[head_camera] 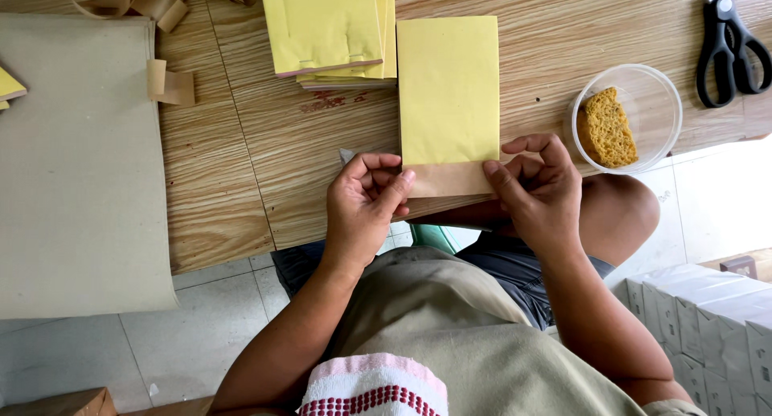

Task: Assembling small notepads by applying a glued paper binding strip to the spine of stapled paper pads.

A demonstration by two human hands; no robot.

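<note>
Left hand and right hand pinch brown strip on yellow envelope | yellow stack behind | sponge dish (clear, round) right.

Yellow paper packet flat on table edge, brown strip along near end.

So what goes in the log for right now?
left hand: pinching brown strip | right hand: pinching same strip | yellow booklet: flat on table
</note>
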